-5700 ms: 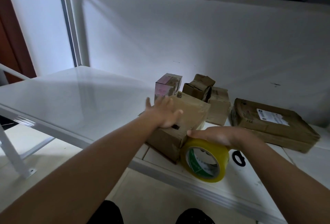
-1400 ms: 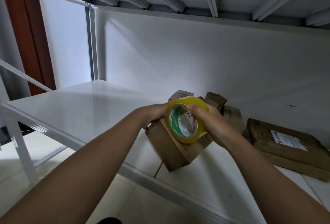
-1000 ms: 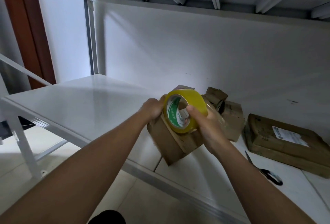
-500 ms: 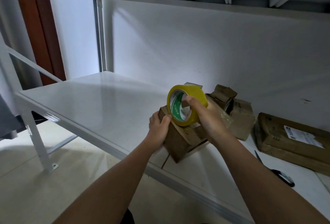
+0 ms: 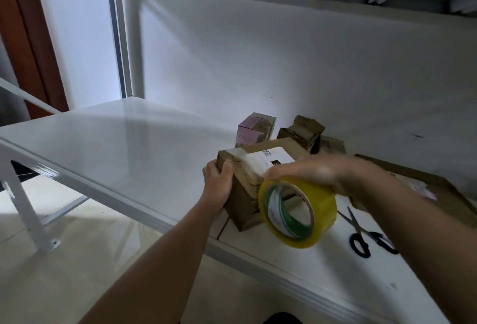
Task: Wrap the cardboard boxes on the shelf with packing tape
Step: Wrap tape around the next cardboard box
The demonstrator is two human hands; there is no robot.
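A brown cardboard box (image 5: 242,204) with a white label on top sits at the front edge of the white shelf (image 5: 124,148). My left hand (image 5: 219,181) grips the box's near left corner, thumb on top. My right hand (image 5: 322,172) holds a yellow roll of packing tape (image 5: 296,214) from above, in front of the box's right side and lower than its top. The roll's open core faces me.
Black scissors (image 5: 361,233) lie on the shelf to the right of the roll. Behind the held box stand a small pinkish box (image 5: 254,130) and two crumpled brown boxes (image 5: 302,130). A flat brown parcel (image 5: 438,189) lies at the right. The wall is close behind.
My right hand has carried the tape roll down from above the box to its front right side. The left hand keeps its grip on the box's left corner. The view has tilted down.
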